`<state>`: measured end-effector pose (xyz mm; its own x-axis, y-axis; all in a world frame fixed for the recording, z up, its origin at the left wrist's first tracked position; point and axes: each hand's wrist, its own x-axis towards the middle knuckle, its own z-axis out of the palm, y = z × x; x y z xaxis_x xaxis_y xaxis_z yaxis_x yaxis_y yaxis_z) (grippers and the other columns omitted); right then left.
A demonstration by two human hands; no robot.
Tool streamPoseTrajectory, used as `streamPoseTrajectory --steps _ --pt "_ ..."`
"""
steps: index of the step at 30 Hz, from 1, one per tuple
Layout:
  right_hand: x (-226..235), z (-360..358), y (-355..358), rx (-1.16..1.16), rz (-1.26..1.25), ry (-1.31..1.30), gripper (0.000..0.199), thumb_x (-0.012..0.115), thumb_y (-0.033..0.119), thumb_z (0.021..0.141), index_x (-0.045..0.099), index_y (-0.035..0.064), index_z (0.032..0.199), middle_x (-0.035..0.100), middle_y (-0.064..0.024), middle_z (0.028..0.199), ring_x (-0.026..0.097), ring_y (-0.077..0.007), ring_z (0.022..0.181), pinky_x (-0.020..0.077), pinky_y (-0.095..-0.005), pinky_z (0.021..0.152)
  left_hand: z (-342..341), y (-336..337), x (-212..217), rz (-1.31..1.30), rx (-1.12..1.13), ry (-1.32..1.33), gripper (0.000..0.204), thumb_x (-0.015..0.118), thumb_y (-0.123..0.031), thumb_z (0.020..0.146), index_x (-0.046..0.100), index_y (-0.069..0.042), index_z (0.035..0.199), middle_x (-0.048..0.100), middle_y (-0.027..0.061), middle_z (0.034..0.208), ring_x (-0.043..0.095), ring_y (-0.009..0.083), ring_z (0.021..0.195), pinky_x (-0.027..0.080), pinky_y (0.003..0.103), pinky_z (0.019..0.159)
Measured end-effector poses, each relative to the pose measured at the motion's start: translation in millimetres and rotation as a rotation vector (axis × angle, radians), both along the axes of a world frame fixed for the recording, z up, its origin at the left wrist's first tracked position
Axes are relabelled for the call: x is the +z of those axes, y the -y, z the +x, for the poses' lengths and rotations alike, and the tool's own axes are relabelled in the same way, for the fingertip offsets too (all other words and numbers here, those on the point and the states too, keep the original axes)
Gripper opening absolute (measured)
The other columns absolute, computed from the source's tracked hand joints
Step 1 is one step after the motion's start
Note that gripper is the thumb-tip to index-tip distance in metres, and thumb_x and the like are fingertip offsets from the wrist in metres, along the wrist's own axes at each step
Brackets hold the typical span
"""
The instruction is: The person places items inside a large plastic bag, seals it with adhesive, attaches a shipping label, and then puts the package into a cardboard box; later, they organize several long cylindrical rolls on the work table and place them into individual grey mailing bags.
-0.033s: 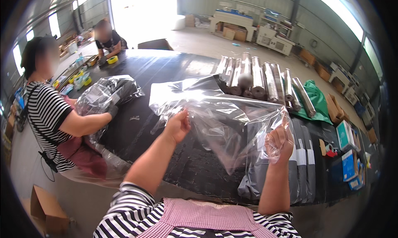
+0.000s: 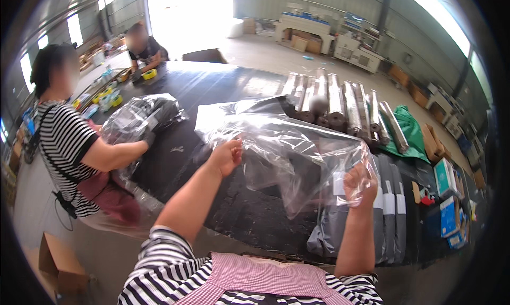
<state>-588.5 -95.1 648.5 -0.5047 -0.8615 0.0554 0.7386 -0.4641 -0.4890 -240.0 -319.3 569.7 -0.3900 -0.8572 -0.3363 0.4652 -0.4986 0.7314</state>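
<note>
A large clear plastic bag (image 2: 287, 151) is held up loosely over the black table, its thin film creased and shining. My left hand (image 2: 227, 155) pinches its near left part, the fingers closed. At the bag's right end, my right hand (image 2: 361, 184) has its fingers bent around the film, which partly covers them. Just below that hand lie several dark grey folded bundles (image 2: 389, 209) with white bands, partly seen through the film. Under the bag's far side is something dark and flat, whose kind I cannot make out.
Several shiny rolls (image 2: 334, 100) lie past the bag, beside a green sheet (image 2: 408, 132). Blue boxes (image 2: 449, 216) stand at right. A co-worker (image 2: 69, 140) at left handles a dark item in clear plastic (image 2: 141, 116). Another person (image 2: 143, 50) leans on the table's far end (image 2: 212, 74).
The whole view has shifted slightly. The film between my hands hangs in different folds, with its lower point moved a little up. Both hands keep their hold.
</note>
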Motion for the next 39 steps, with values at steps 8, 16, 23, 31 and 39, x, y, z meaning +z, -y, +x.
streamPoseTrajectory --steps 8,16,23,31,39 --pt "7.6 19.8 -83.7 0.268 -0.185 -0.166 0.052 0.035 0.017 0.107 0.019 0.0111 0.156 0.039 0.0065 0.058 0.034 -0.0031 0.044 0.0306 -0.0213 0.042 157.6 -4.4 111.6 -1.08 0.23 0.278 0.02 0.055 -0.02 0.098 0.061 -0.004 0.109 0.062 0.0041 0.086 0.063 0.0193 0.083 0.052 0.034 0.079" --pt "-178.3 80.4 -145.3 0.559 0.84 -0.247 0.036 0.047 0.009 0.098 0.054 -0.0008 0.132 0.05 0.0021 0.069 0.043 -0.0069 0.053 0.038 -0.0237 0.048 283.1 -106.6 -45.8 -0.27 0.058 1.717 0.03 0.07 -0.025 0.073 0.065 0.001 0.088 0.069 0.0211 0.086 0.068 0.0342 0.08 0.052 0.042 0.076" --pt "-202.8 107.6 -111.1 0.505 0.98 -0.303 0.032 0.048 0.009 0.097 0.058 0.0028 0.126 0.048 0.0016 0.064 0.042 -0.0086 0.051 0.033 -0.0248 0.044 308.0 -109.9 -75.4 -0.367 0.173 1.654 0.03 0.074 -0.025 0.072 0.059 0.0 0.079 0.066 0.0216 0.081 0.065 0.0376 0.078 0.05 0.043 0.074" --pt "-65.8 109.6 11.6 0.223 0.234 -0.61 0.035 0.044 0.009 0.098 0.057 0.0055 0.13 0.045 0.0021 0.061 0.038 -0.0079 0.046 0.0302 -0.0231 0.043 284.7 -61.1 -2.4 -0.848 0.738 1.117 0.037 0.071 -0.022 0.088 0.043 -0.002 0.074 0.049 0.012 0.064 0.043 0.0257 0.061 0.04 0.04 0.061" --pt "-166.3 138.4 -41.8 0.449 0.859 -0.529 0.033 0.047 0.007 0.093 0.057 0.0027 0.124 0.049 -0.0003 0.062 0.044 -0.0096 0.048 0.0318 -0.025 0.039 328.6 -122.0 -79.0 -0.154 0.093 1.852 0.037 0.066 -0.025 0.082 0.056 0.001 0.107 0.066 0.0244 0.111 0.063 0.0405 0.107 0.049 0.046 0.094"
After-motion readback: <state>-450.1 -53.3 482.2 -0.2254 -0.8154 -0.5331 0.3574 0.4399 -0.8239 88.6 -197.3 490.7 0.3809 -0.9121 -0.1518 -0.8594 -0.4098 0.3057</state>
